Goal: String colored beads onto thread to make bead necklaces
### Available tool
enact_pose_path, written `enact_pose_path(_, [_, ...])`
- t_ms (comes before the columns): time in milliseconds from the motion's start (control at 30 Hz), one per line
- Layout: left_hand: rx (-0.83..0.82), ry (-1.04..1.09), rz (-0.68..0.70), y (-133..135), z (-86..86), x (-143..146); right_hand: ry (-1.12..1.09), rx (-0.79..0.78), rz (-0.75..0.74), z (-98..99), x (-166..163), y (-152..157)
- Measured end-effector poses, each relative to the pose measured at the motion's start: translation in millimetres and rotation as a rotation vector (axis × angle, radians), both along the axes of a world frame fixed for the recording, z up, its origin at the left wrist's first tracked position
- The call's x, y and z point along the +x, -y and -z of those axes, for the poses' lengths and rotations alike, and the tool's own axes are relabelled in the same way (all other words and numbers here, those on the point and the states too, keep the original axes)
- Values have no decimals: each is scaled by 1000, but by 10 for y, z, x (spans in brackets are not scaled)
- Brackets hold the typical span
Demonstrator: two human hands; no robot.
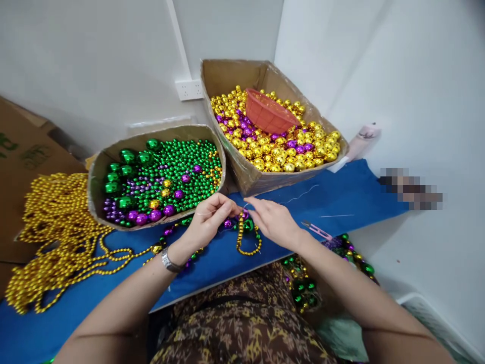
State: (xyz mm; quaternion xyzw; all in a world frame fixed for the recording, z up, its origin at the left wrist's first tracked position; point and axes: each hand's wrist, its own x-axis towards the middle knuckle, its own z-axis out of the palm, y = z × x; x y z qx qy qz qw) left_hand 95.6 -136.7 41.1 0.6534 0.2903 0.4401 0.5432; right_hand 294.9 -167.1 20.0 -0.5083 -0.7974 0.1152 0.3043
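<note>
My left hand (210, 218) is pinched shut over the blue board (333, 199), fingertips meeting those of my right hand (271, 218), which is also pinched. Between them hangs a bead strand (247, 238) with gold, purple and green beads; a gold loop of it droops onto the board. A thin thread (303, 194) runs off to the right from the fingertips. A watch sits on my left wrist. Just beyond my left hand stands a cardboard box of green and purple beads (159, 174).
A second cardboard box (280, 141) of gold and purple beads holds an orange basket (270, 112). A heap of gold bead strands (56, 232) lies left. Pink snips (317, 231) rest right of my right hand. More beaded strands (352, 253) hang at the right edge.
</note>
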Motion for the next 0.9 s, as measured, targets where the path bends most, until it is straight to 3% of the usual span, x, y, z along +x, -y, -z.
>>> enact_pose_path(100, [111,-39,-10,-80,-191,83,448,158,23,-192,4,-81])
enact_pose_path(200, [153,9,-33,-186,-447,160,623,296,17,-465,53,-214])
enact_pose_path(367, [274,87,-65,-299,-998,208,675,542,-20,-1092,124,-433])
enact_pose_path(567, [404,162,-3,-255,-1608,87,850,672,-54,-1849,18,-522])
enact_pose_path(667, [518,136,-37,-205,-1863,10,880,737,-59,-2171,-47,-526])
enact_pose_path(767, [618,110,-73,-171,-2017,-64,842,747,-80,-2378,-101,-525])
enact_pose_path(900, [689,38,-75,-164,-2057,-168,646,725,-182,-2468,-151,-504])
